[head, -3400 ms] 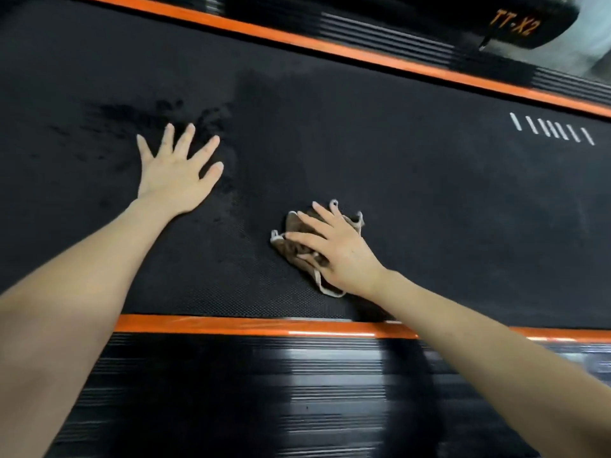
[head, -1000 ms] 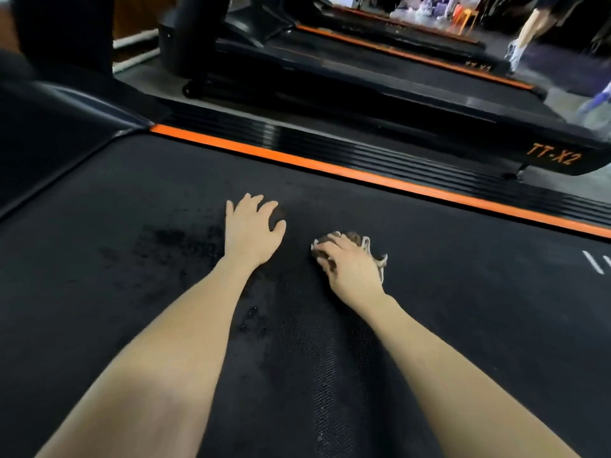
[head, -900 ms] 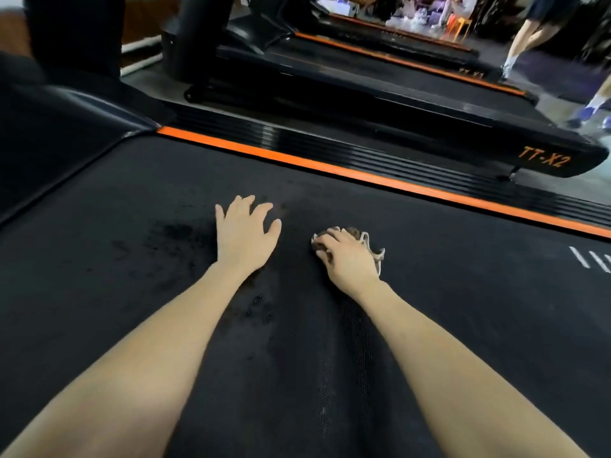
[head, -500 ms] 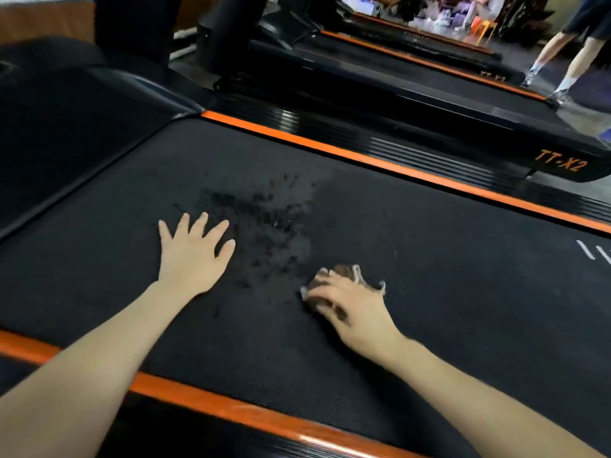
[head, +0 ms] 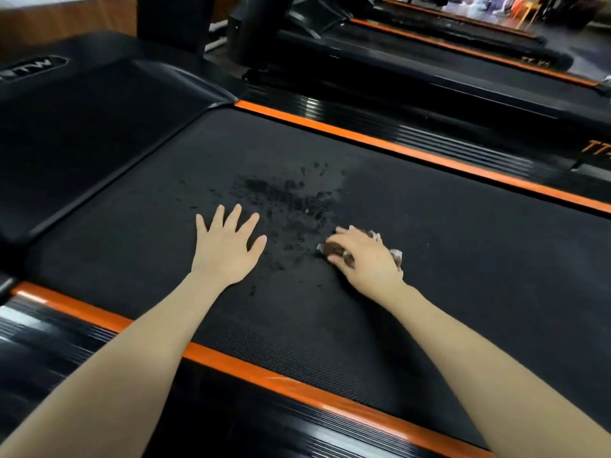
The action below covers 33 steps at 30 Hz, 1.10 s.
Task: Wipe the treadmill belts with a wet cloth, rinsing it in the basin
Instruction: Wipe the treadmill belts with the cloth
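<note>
The black treadmill belt (head: 463, 252) runs across the view between two orange side strips. A dark wet patch (head: 291, 196) of drops lies on it, just beyond and between my hands. My left hand (head: 228, 246) rests flat on the belt, fingers straight and spread. To its right my right hand (head: 367, 259) holds a small brown cloth with a white edge (head: 334, 250) against the belt, fingers curled over it. Most of the cloth is hidden under that hand. No basin is in view.
The black motor cover (head: 82, 127) rises at the belt's left end. Ribbed side rails run along the near edge (head: 231, 421) and far edge (head: 429, 140). Other treadmills (head: 429, 71) stand behind, with a black upright post (head: 172, 21) at top left.
Over the last second both hands came back from the belt's far side toward its middle; the wet patch now shows beyond them. The left hand's fingers have spread. The view shifted right.
</note>
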Tool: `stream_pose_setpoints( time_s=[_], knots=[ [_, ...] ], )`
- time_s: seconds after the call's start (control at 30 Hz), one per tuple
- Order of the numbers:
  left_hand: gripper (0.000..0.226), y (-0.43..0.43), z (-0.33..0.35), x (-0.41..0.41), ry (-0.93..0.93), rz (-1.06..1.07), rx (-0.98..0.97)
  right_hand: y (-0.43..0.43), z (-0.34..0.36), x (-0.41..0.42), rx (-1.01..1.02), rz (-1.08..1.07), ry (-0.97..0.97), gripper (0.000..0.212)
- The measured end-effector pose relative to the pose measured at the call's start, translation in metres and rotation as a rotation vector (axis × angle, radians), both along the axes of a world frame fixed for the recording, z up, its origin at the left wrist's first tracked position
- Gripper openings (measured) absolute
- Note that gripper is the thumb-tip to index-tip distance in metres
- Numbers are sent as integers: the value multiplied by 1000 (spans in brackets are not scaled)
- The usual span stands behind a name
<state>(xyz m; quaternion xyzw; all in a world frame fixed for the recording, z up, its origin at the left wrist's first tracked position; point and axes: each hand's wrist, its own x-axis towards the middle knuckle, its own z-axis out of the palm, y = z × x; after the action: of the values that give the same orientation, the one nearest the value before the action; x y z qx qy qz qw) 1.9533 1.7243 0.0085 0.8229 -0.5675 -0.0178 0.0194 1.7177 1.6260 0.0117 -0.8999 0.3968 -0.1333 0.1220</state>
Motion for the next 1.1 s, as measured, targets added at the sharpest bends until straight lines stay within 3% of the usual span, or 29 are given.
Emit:
stream_pose_setpoints(
  time_s=[0.07, 0.13, 0.2, 0.3, 0.4, 0.47, 0.53, 0.7, 0.8, 1.0, 1.1],
  knots=[
    [59, 1, -1, 1, -3, 1, -2, -10, -2, 23, 18, -116, -54, 25],
    [58, 1, -2, 1, -1, -2, -6, -2, -5, 32, -33, -99, -153, 19],
    [57, 1, -2, 1, 3, -6, -23, 22, -7, 23, -103, 70, -227, 20],
    [55, 2, -1, 2, -5, -13, -40, 52, -3, 0, -44, 413, -173, 25],
    [55, 2, -1, 1, -1, -15, -44, 31, 1, -4, -61, 540, -94, 29],
    [55, 2, -3, 1, -5, -8, -48, 2, 5, 6, -63, 479, -42, 30],
    [56, 1, -6, 1, -19, -3, -55, -33, 7, 24, -41, 283, -30, 33],
    [55, 0, -7, 1, -31, 7, -77, -77, 2, 66, -14, -34, -87, 28],
    [55, -1, -8, 1, -25, 4, -81, -50, 5, 60, -44, 58, -141, 26],
    [57, 2, -2, 0, -61, 31, -56, 15, -9, 14, 2, 625, -199, 28],
    [53, 11, 8, -2, -63, 92, -122, -13, -1, 36, -24, 468, -179, 29]
  ],
)
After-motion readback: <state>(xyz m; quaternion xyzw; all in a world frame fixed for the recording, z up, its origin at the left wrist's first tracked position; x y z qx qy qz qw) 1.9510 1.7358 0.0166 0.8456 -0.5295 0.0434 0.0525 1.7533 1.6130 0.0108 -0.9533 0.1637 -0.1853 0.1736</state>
